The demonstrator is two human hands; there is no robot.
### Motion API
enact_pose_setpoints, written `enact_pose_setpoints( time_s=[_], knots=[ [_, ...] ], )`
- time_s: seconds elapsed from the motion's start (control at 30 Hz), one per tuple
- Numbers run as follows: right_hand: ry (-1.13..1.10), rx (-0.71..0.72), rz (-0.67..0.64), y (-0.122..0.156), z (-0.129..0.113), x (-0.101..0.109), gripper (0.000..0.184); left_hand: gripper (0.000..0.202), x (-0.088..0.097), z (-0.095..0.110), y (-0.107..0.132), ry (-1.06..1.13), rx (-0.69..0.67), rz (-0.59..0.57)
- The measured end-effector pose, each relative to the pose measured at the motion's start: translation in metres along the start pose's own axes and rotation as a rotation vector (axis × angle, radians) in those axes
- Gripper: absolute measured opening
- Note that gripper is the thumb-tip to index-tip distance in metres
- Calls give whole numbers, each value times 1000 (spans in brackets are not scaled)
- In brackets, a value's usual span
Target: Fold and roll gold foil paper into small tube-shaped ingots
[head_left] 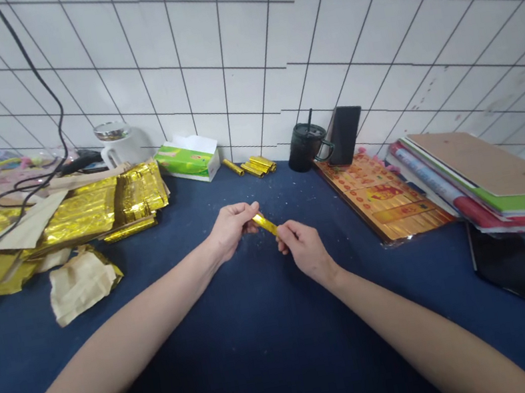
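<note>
My left hand (230, 229) and my right hand (305, 250) meet above the dark blue table cover (277, 336), both pinching a small gold foil roll (265, 224) by its ends. A few finished-looking gold rolls (251, 167) lie together near the wall, ahead of my hands. To the left sits a heap of crumpled gold foil sheets (92, 209), mixed with brown paper (79, 284). One loose gold strip (130, 228) lies at the heap's near edge.
A white tiled wall (226, 47) rises behind the table. Along it stand a green tissue box (187, 159), a white mug (124, 143), and a black cup with a straw (306, 146). A red-and-gold printed sheet (379, 196), stacked folders (487, 177), and a black phone (505, 262) lie to the right.
</note>
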State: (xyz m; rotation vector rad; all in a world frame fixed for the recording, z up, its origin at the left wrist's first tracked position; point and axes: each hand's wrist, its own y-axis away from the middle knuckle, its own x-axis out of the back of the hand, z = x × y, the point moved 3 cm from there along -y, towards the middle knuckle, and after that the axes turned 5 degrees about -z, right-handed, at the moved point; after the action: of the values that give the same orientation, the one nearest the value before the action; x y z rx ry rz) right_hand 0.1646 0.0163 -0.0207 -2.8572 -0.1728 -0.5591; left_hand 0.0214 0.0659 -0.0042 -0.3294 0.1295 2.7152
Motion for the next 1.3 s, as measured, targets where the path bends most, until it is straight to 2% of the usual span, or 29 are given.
enact_pose_setpoints(
  time_s=[0.07, 0.17, 0.23, 0.3, 0.37, 0.43, 0.5, 0.57, 0.67, 0.8, 0.87, 0.97, 1.17, 1.3],
  knots=[
    [-113, -67, 119, -5, 9, 7, 33, 31, 2, -4, -2, -84, 38, -22],
    [-187, -116, 265, -12, 21, 17, 34, 29, -4, -9, 1, -331, 70, -189],
    [-202, -130, 292, -15, 26, 20, 34, 27, -12, -10, 6, -471, 70, -346],
    [-205, -127, 286, -16, 26, 22, 34, 25, -20, -11, 11, -538, 73, -442],
    [-255, -125, 284, -16, 23, 21, 35, 24, -25, -12, 13, -536, 58, -414],
    [-350, -138, 258, -14, 18, 18, 33, 24, -27, -15, 14, -483, 15, -294],
    [-402, -156, 151, -13, 12, 12, 31, 24, -28, -19, 14, -421, -23, -201],
    [-379, -179, 9, -11, 7, 6, 30, 21, -29, -22, 14, -388, -36, -176],
    [-337, -214, -111, -9, 6, 0, 31, 14, -33, -23, 15, -384, -31, -238],
    [-358, -197, -145, -7, 6, 0, 36, 15, -38, -19, 17, -392, -23, -408],
    [-363, -189, -157, -7, 6, 0, 37, 15, -38, -18, 18, -386, -16, -438],
    [-375, -200, -140, -8, 7, 0, 40, 16, -36, -17, 18, -357, 7, -418],
    [-527, -281, 147, -10, 16, 5, 46, 24, -33, -18, 17, -314, 32, -392],
    [-567, -271, 227, -11, 18, 9, 40, 25, -32, -18, 17, -312, 60, -406]
  ],
)
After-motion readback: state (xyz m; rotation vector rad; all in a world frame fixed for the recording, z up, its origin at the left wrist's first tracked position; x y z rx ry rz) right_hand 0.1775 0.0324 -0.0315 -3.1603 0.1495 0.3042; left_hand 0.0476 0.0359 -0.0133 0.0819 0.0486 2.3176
